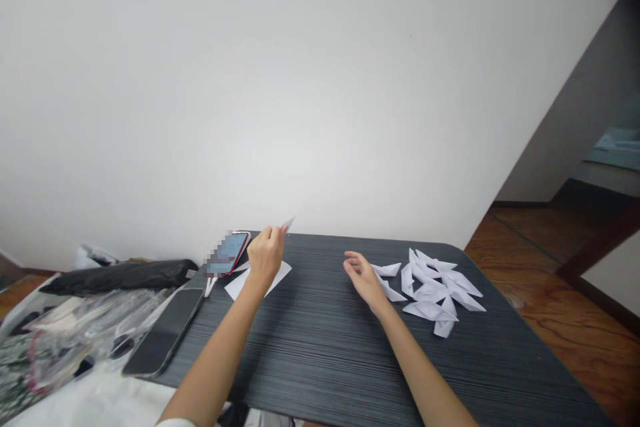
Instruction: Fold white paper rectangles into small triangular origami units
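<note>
My left hand is raised over the left side of the table, its fingers closed on a small piece of paper. Only a pointed corner of that piece shows above the knuckles. Below this hand lie white paper sheets, partly hidden by the wrist. My right hand hovers near the table's middle with thumb and fingers apart, holding nothing. Just right of it, folded paper boats lie partly behind the hand. Several more paper boats form a loose heap farther right.
A phone with a lit screen rests at the table's back left corner, a white cable beside it. Another phone, dark-screened, lies on the left edge. The dark table meets a white wall. Plastic bags are piled at left.
</note>
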Tool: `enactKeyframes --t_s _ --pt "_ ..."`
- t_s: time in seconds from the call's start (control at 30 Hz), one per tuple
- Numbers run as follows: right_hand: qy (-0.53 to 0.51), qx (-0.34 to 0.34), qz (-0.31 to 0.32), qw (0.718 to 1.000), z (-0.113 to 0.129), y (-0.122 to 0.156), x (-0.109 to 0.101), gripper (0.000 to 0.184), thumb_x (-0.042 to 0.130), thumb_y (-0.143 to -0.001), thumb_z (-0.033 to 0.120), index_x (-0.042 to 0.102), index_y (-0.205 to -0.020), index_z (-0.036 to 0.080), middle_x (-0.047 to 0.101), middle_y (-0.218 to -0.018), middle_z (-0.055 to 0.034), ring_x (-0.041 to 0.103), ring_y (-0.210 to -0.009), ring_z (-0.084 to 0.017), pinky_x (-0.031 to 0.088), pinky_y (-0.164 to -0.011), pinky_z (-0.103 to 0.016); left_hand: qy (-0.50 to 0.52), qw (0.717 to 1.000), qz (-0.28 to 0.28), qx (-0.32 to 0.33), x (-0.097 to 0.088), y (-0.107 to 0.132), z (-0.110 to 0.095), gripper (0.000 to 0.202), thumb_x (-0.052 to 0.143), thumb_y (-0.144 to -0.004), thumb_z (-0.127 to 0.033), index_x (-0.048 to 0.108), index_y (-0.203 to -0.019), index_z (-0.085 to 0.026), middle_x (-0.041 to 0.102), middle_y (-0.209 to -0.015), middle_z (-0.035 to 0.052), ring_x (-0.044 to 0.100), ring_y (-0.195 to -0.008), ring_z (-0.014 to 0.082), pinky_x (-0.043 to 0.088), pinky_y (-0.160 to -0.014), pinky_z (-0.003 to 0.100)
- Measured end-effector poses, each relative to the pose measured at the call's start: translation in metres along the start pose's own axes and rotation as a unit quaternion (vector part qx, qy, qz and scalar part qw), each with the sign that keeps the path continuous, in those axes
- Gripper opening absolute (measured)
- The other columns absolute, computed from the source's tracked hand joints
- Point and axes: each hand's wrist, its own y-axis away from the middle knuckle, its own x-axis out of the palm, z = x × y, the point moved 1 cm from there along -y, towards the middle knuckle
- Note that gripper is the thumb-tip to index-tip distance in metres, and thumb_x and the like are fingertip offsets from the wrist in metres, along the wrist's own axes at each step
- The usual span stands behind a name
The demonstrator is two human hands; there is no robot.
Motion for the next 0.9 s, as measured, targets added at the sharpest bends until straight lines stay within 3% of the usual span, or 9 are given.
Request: enactKeyframes --t_s 0.07,0.17,0.3,0.43,0.57,0.63,0.73,0.8,0.9 --pt "0.002 -0.007 0.017 1.000 -0.001 0.002 0.000 0.036 0.046 -0.071 0.039 0.052 -0.099 0.016 0.056 -0.082 -0.0053 0.053 -0.065 -0.014 0.043 -0.057 -0.026 -0.031 0.995 0.078 0.046 0.015 0.016 0.005 0.044 0.024 -0.085 -0.043 0.057 -0.077 -0.015 0.057 -0.074 0.0106 0.055 -0.072 0.0190 0.033 -0.062 0.026" --pt "0.006 -0.013 0.047 0.999 -0.003 0.005 0.001 0.034 0.047 -0.071 0.038 0.052 -0.097 0.016 0.055 -0.081 -0.0047 0.053 -0.066 -0.014 0.043 -0.058 -0.026 -0.065 0.976 0.208 0.024 0.044 0.043 0.013 0.048 0.026 -0.083 -0.049 0.058 -0.075 -0.014 0.059 -0.071 0.0117 0.057 -0.067 0.0219 0.036 -0.059 0.028" --pt "0.005 0.000 0.096 0.995 -0.009 0.008 0.002 0.034 0.045 -0.074 0.040 0.052 -0.098 0.017 0.054 -0.082 -0.0045 0.054 -0.067 -0.013 0.044 -0.056 -0.025 -0.042 0.966 0.254 -0.022 0.065 0.057 0.023 0.051 0.023 -0.084 -0.047 0.060 -0.075 -0.013 0.061 -0.073 0.0135 0.058 -0.070 0.0234 0.037 -0.061 0.030" --pt "0.002 0.014 0.113 0.993 -0.012 0.010 0.001 0.031 0.042 -0.076 0.038 0.053 -0.096 0.017 0.056 -0.082 -0.0048 0.055 -0.068 -0.013 0.045 -0.056 -0.025 0.054 0.956 0.288 -0.003 0.057 0.039 0.029 0.038 0.038 -0.079 -0.044 0.057 -0.064 -0.014 0.060 -0.066 0.0094 0.056 -0.067 0.0207 0.035 -0.059 0.027" --pt "-0.010 -0.006 0.126 0.992 -0.003 0.009 -0.001 0.032 0.046 -0.075 0.036 0.054 -0.099 0.017 0.058 -0.091 -0.0072 0.055 -0.080 -0.015 0.046 -0.067 -0.029 0.195 0.945 0.260 0.036 0.021 0.005 0.013 0.029 0.049 -0.072 -0.041 0.053 -0.061 -0.015 0.049 -0.054 -0.0004 0.046 -0.055 0.0129 0.030 -0.052 0.022" --pt "-0.035 -0.026 0.120 0.992 0.004 0.006 -0.003 0.040 0.052 -0.071 0.036 0.051 -0.107 0.018 0.055 -0.102 -0.0087 0.053 -0.091 -0.017 0.044 -0.075 -0.031 0.303 0.913 0.269 0.050 -0.003 -0.010 -0.005 0.033 0.049 -0.070 -0.045 0.050 -0.059 -0.014 0.044 -0.052 -0.0029 0.042 -0.052 0.0103 0.028 -0.049 0.020" --pt "-0.106 -0.022 0.133 0.985 0.015 0.003 -0.008 0.054 0.061 -0.066 0.034 0.046 -0.116 0.020 0.053 -0.111 -0.0088 0.049 -0.102 -0.019 0.040 -0.085 -0.034 0.492 0.799 0.341 0.058 -0.026 -0.022 -0.035 0.033 0.049 -0.071 -0.045 0.049 -0.063 -0.013 0.045 -0.056 -0.0031 0.041 -0.053 0.0083 0.030 -0.049 0.019" --pt "-0.168 -0.003 0.178 0.970 0.019 0.001 -0.014 0.049 0.062 -0.065 0.034 0.051 -0.111 0.020 0.056 -0.108 -0.0083 0.051 -0.100 -0.020 0.039 -0.086 -0.035 0.563 0.738 0.369 0.048 -0.025 -0.023 -0.051 0.032 0.052 -0.070 -0.044 0.049 -0.064 -0.012 0.046 -0.056 -0.0029 0.042 -0.052 0.0073 0.030 -0.050 0.018" --pt "-0.236 0.042 0.201 0.950 0.016 0.000 -0.022 0.035 0.063 -0.065 0.036 0.062 -0.092 0.013 0.065 -0.089 -0.0088 0.060 -0.081 -0.021 0.043 -0.078 -0.037 0.621 0.708 0.336 -0.014 -0.003 -0.016 -0.065 0.033 0.053 -0.069 -0.044 0.048 -0.062 -0.012 0.045 -0.054 -0.0037 0.040 -0.049 0.0059 0.030 -0.048 0.017"
